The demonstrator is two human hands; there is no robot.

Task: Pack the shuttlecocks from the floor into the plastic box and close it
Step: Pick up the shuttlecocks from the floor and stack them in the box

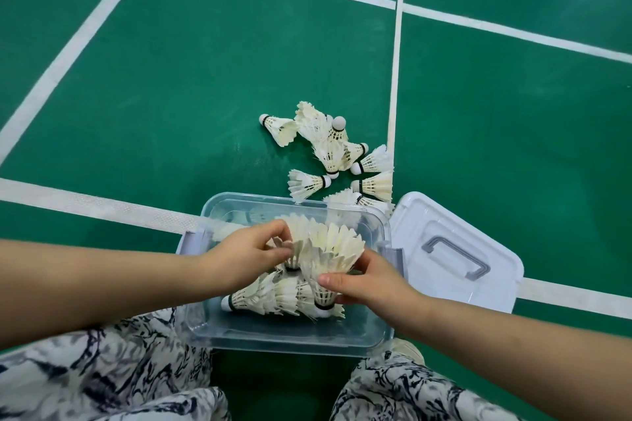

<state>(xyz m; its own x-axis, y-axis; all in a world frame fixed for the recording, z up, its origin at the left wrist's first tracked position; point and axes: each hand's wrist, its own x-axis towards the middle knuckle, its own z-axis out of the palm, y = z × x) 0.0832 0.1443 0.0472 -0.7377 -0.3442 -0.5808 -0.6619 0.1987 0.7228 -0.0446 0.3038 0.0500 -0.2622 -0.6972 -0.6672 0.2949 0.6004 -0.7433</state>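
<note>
Surface: green court floor point(164, 85) marked with white lines point(85, 202); no walls are visible. A clear plastic box point(290, 342) stands open on the floor between the person's knees, which are clad in a patterned garment point(102, 372). Its lid point(424, 215), with a grey handle point(456, 256), lies flat against the box's right side. Left hand point(246, 260): fingers and thumb drawn close together, pinching the feather edge of a shuttlecock point(301, 224) above the box. Right hand point(367, 284): thumb and fingers curled round the base of a second shuttlecock point(337, 248), cork down, feathers fanned upward; the two shuttlecocks touch. Several packed shuttlecocks point(263, 301) lie on their sides in the near half of the box. A loose cluster of shuttlecocks point(328, 154) remains on the floor just beyond the far right corner, the nearest touching the box wall and lid edge. Open floor extends left of the box and beyond the cluster.
</note>
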